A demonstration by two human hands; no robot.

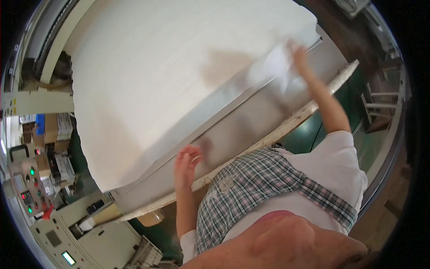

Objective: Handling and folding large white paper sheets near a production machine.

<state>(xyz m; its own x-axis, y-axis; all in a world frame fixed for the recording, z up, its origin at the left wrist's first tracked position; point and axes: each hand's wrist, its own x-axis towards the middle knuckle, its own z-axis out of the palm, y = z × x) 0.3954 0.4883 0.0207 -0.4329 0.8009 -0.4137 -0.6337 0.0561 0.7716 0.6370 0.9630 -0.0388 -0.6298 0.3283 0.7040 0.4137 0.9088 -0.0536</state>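
A wide sheet of white material [148, 71] covers the large flat bed in front of me, its near edge running diagonally along a grey metal ledge [228, 136]. My right hand [298, 54] is at the far right end of that edge, blurred by motion. A loose, crumpled white piece [271, 67] hangs from its fingers, blurred too; whether it is part of the large sheet or separate, I cannot tell. Over the ledge nearer to me, my left hand [188, 162] has loosely bent fingers, apart from each other, with nothing in them.
A pale worn rail [268, 134] borders the ledge, close to my checked apron [251, 179]. At left stand a control panel [31, 188] with lit buttons and a machine cabinet [85, 242]. Cardboard boxes [56, 130] are stacked beyond. A white rack [383, 105] stands on the right.
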